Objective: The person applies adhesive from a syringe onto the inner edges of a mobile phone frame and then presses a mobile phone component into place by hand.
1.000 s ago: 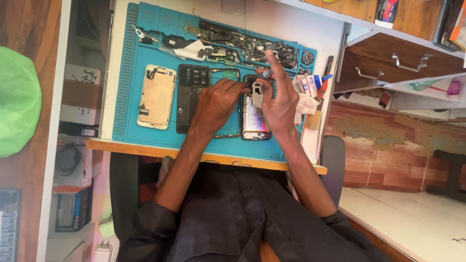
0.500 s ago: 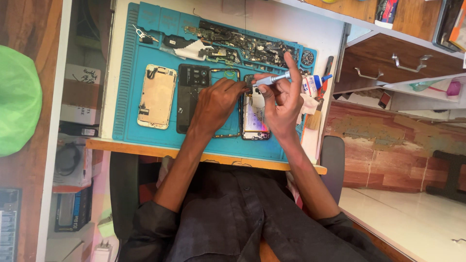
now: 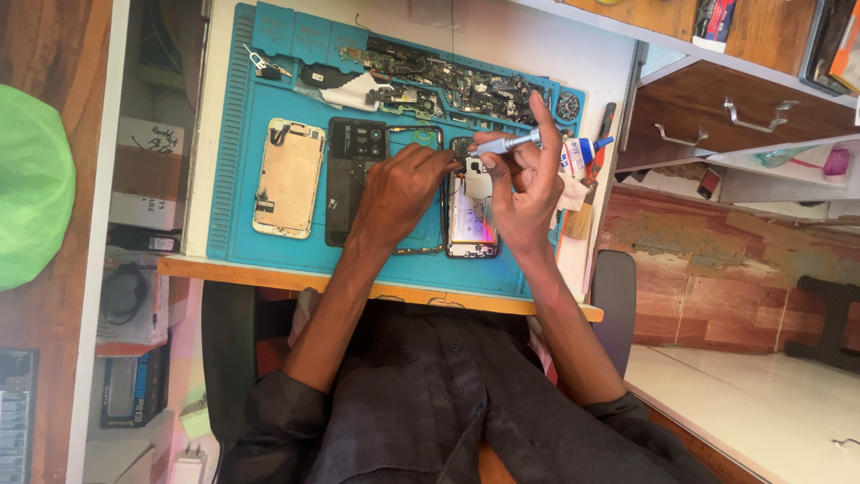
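Note:
An opened phone (image 3: 472,224) lies on the blue work mat (image 3: 242,161), its insides facing up. My right hand (image 3: 528,179) grips a slim silver screwdriver (image 3: 506,143), the tip pointing left at the phone's top end. My left hand (image 3: 399,193) rests on the mat next to it, its fingertips touching the phone's upper left corner; whether they pinch a small part I cannot tell. A black back cover (image 3: 354,175) lies left of my left hand. Further left lies a pale phone panel (image 3: 288,177).
Several small phone parts and boards (image 3: 448,81) are strewn along the mat's far edge. A glue bottle (image 3: 578,154) and a brush (image 3: 582,215) lie at the mat's right. An open drawer (image 3: 735,116) stands right. A green object (image 3: 31,188) sits far left.
My right hand has tilted the screwdriver from upright to lying nearly level, tip toward the phone's top. My left hand has stayed in place.

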